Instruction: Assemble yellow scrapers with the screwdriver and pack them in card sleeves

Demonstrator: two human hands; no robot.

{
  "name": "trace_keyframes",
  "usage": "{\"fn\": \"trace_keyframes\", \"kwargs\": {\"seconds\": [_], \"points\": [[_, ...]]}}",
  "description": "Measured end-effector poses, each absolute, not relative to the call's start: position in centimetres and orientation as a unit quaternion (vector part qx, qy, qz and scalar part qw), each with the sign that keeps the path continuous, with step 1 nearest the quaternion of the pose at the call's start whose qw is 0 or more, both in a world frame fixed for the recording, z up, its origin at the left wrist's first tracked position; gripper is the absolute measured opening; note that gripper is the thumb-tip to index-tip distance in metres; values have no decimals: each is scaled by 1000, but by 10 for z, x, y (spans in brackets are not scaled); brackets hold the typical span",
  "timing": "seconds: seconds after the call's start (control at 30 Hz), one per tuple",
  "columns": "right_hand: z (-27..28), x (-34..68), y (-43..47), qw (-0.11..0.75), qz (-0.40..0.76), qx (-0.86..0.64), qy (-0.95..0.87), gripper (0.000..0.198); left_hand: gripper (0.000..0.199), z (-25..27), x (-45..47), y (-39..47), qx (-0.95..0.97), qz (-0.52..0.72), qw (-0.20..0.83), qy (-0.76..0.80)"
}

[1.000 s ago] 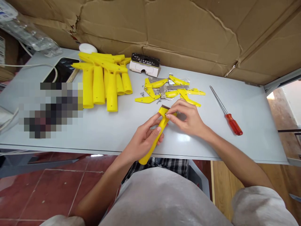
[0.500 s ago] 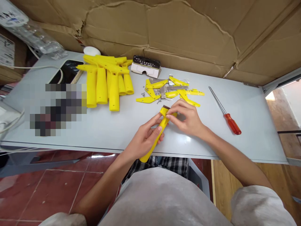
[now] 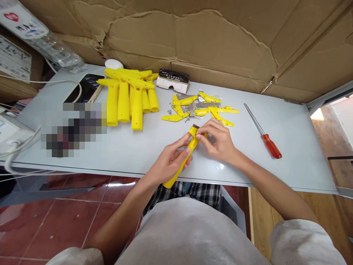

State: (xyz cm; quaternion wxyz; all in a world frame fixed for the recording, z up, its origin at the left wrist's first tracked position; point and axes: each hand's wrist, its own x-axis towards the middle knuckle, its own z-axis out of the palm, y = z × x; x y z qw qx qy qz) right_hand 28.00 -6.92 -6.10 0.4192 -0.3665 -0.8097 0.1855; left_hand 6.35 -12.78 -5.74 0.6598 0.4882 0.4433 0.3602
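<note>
A yellow plastic scraper handle [image 3: 178, 172] is held slantwise above the front part of the table, its butt end toward me. My left hand [image 3: 173, 161] is closed around its middle, thumb on top. At the handle's upper end, a dark flat strip [image 3: 195, 126] shows along the head. There the fingers of my right hand [image 3: 216, 138] are pinched together against the head; whether something small is between them is hidden. Just beyond lie several yellow plastic plates [image 3: 173, 117], flat metal pieces [image 3: 205, 105] and small loose screws [image 3: 187, 119].
Several more yellow handles [image 3: 137, 110] are piled at the left back, beside a black-and-white box [image 3: 173, 81]. On the right lies a screwdriver [image 3: 271, 146] with a red grip. A phone [image 3: 85, 86], a plastic bottle [image 3: 60, 51] and cables occupy the left; cardboard [image 3: 220, 48] stands behind.
The view has shifted slightly, so the things on the left appear further right. Both hands keep their hold at nearly the same places on the handle.
</note>
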Motion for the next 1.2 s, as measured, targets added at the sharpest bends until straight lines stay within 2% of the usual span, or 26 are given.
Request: {"fn": "trace_keyframes", "kwargs": {"seconds": [0.23, 0.47, 0.57, 0.63, 0.77, 0.87, 1.07, 1.2], "points": [[-63, 280, -67, 397, 190, -387, -810, 21, 62, -52, 64, -127, 459, 374, 668, 450], [-74, 279, -60, 425, 202, -417, -778, 24, 69, -47, 84, -120, 314, 392, 765, 402], [-67, 291, -48, 415, 211, -421, -778, 32, 68, -46, 97, -114, 235, 421, 794, 371], [-55, 309, -39, 400, 166, -441, -786, 39, 64, -44, 103, -108, 198, 418, 814, 351], [-26, 367, -22, 305, -17, -580, -755, 40, 62, -41, 106, -91, 183, 377, 847, 327], [-12, 416, -13, 231, -61, -694, -679, 39, 61, -45, 99, -77, 200, 328, 860, 336], [-2, 470, -11, 81, 70, -768, -631, 40, 53, -54, 82, -67, 210, 252, 892, 311], [13, 474, -17, 31, 168, -743, -648, 26, 43, -55, 77, -68, 200, 242, 902, 296]]}}
